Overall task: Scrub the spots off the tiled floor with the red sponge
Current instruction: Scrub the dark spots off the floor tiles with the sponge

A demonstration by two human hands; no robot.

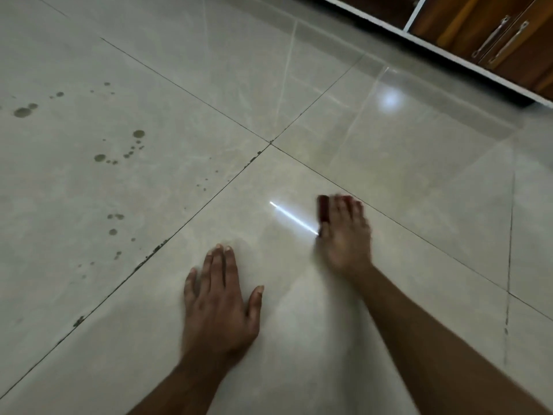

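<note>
Looking down at a glossy tiled floor with dark grout lines crossing near the middle, plus a wooden cabinet with metal handles way off at the far right. Left hand is flat on the near tile, fingers spread, holding nothing. Right hand is blurry, pressed down and wrapped over the red sponge, just right of a bright light streak. Dark spots are scattered over the left tile, well apart from the sponge.
</note>
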